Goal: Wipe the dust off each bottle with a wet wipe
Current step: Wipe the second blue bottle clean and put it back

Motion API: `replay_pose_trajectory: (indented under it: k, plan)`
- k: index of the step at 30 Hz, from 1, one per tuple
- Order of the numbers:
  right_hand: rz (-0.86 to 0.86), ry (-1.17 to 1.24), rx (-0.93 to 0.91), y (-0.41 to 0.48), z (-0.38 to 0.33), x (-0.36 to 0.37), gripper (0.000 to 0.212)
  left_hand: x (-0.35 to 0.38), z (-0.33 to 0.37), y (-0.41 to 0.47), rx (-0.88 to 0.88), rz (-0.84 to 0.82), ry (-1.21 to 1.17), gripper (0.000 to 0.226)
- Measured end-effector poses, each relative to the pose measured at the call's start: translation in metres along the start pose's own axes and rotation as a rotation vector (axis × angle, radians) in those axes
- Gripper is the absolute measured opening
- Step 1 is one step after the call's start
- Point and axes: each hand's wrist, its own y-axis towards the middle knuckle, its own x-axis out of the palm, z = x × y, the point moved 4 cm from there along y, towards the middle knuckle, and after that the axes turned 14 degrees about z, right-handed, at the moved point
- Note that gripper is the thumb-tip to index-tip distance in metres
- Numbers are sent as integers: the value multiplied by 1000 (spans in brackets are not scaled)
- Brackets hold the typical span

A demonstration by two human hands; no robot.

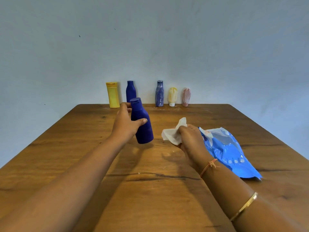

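My left hand [125,124] grips a dark blue bottle [143,128], tilted and held just above the wooden table [150,190]. To its right, my right hand [190,139] holds a crumpled white wet wipe [172,133], a short gap away from the bottle. Along the far edge by the wall stand a yellow bottle [113,95], a clean blue bottle [131,91], a blue bottle streaked with white dust [159,94], a dusty yellow tube [172,96] and a dusty pink tube [186,97].
A blue wet wipe packet [227,151] lies flat on the table just right of my right hand. The pale wall [150,47] rises directly behind the row of bottles. White dust specks mark the tabletop near the far edge.
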Motion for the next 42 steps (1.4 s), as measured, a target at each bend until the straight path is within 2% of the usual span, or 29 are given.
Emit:
replay_pose_trajectory:
  k: [2, 6, 10, 12, 20, 25, 28, 32, 37, 42]
  plan:
    - [2, -57, -10, 10, -6, 5, 11, 3, 1, 13, 10, 1, -43, 51]
    - [-5, -103, -8, 40, -20, 18, 20, 17, -2, 46, 0, -28, -102, 51]
    - [13, -163, -4, 80, -26, 39, 37, 45, -9, 79, 44, -59, -60, 53]
    - [20, -166, 25, 99, -24, 50, 39, 61, -14, 94, 72, -81, -37, 53]
    - [-20, -290, 58, 179, -11, 89, 18, 116, -46, 165, 115, -123, 41, 49]
    - [-28, -277, 99, 218, 0, 100, 20, 135, -64, 206, 108, -107, 88, 49]
    - [-66, -276, 201, 229, 10, 106, 26, 146, -74, 222, 112, -106, 103, 49]
    - [-169, -304, 264, 238, 15, 118, 12, 162, -85, 236, 110, -112, 121, 50]
    - [-293, -327, 275, 243, 18, 124, 9, 176, -92, 246, 104, -111, 129, 51]
    - [-332, -318, 296, 245, 17, 124, 9, 179, -93, 250, 94, -111, 134, 53]
